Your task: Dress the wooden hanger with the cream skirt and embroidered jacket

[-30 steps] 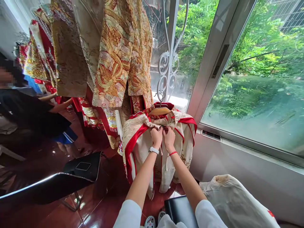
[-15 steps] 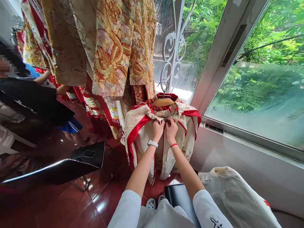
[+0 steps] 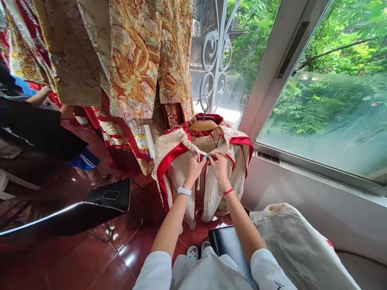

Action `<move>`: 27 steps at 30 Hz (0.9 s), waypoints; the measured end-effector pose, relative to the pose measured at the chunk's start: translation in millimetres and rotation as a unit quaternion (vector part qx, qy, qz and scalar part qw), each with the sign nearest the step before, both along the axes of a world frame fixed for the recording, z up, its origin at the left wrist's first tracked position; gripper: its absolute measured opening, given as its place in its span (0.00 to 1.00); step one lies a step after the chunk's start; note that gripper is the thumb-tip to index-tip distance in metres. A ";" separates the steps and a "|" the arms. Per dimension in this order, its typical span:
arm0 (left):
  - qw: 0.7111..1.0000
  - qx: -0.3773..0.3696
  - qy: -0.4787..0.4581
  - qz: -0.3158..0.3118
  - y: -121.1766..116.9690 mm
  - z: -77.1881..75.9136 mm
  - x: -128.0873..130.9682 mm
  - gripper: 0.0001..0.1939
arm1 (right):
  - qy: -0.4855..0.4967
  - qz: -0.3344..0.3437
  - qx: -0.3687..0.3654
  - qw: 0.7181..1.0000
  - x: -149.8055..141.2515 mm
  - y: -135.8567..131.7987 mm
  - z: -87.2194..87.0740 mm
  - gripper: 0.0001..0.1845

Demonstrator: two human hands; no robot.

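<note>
A cream brocade garment (image 3: 187,177) with red trim hangs from a wooden hanger (image 3: 203,125) below the window grille. Its gathered cream waistband (image 3: 189,146) curves down at the front, and thin cords dangle below. My left hand (image 3: 195,167) pinches the waistband's left end near the middle. Close beside it, my right hand (image 3: 219,166) pinches the right end. The fingertips nearly meet, with small blue-green spots between them that I cannot make out clearly. Both hands are closed.
Embroidered gold garments (image 3: 134,68) hang at the upper left. A person in a dark top (image 3: 39,129) stands at far left. A black chair (image 3: 105,197) is on the left, a black seat (image 3: 228,245) by my legs, and a cream-covered object (image 3: 290,237) on the right.
My wrists have spread slightly apart, and the fingertips now show more clearly at the waistband's middle. The whole view has shifted a little, so the surroundings sit further left and higher.
</note>
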State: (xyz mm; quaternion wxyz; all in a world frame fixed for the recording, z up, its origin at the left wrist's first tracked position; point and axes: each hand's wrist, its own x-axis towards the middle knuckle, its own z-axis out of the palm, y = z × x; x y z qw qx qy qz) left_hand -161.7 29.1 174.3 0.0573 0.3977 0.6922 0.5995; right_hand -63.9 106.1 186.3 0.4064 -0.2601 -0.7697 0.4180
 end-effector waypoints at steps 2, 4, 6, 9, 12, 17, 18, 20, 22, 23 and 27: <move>1.000 0.009 0.004 -0.007 -3.8 -3.4 -1.1 0.11 | -0.023 0.022 0.007 0.999 2.9 3.2 7.2 0.09; 1.000 0.002 0.006 -0.019 -6.6 -9.1 -1.2 0.12 | -0.040 0.056 -0.027 0.997 4.6 5.2 13.7 0.12; 0.999 -0.036 0.029 -0.023 -7.7 -16.0 1.3 0.13 | -0.047 0.107 -0.110 0.987 5.9 4.7 18.1 0.15; 0.989 -0.119 0.093 0.012 -6.3 -23.8 9.9 0.12 | -0.040 0.156 -0.246 0.956 8.4 0.1 21.4 0.15; 0.981 -0.145 0.122 0.043 -4.3 -24.6 19.1 0.11 | -0.017 0.164 -0.312 0.936 8.5 -3.8 27.0 0.15; 0.991 -0.051 0.120 0.017 -4.6 -16.0 25.1 0.13 | 0.059 0.152 -0.323 0.932 -11.2 -1.5 51.1 0.18; 0.993 -0.032 0.114 0.018 -4.9 -15.1 25.3 0.12 | 0.071 0.147 -0.323 0.932 -15.9 -1.6 55.1 0.18; 0.995 -0.007 0.095 0.024 -7.5 -15.6 24.9 0.10 | 0.076 0.134 -0.313 0.937 -19.8 -2.3 60.0 0.19; 0.997 -0.011 0.077 0.017 -15.6 -16.6 22.4 0.08 | 0.028 0.147 -0.281 0.948 -11.3 -0.2 62.9 0.20; 0.997 -0.029 0.070 -0.001 -22.2 -15.1 19.6 0.08 | -0.009 0.161 -0.253 0.954 -2.4 3.8 65.3 0.20; 0.994 -0.085 0.039 -0.046 -53.9 27.2 -11.8 0.14 | -0.059 0.080 -0.042 0.994 39.6 46.5 94.5 0.22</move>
